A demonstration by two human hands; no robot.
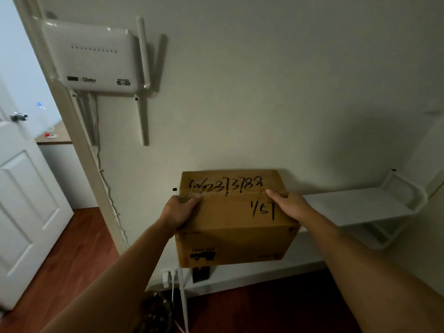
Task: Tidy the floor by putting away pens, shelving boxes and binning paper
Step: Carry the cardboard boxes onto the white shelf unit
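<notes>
Now we hold a cardboard box (236, 217), left hand (179, 212) and right hand (289, 204) clamped on opposite sides; ideally we slide it level onto the white shelf (355, 207) just right of our hands.

Brown cardboard box (236, 218), taped shut, black handwritten numbers on top, lower centre of frame, level, at white shelf (355, 207) height

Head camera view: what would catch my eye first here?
A brown cardboard box with black handwritten numbers sits centre frame, held by the left hand and right hand in front of a white shelf along the wall. Up at the top left, a white router with antennas hangs on the wall beside the doorway.
</notes>
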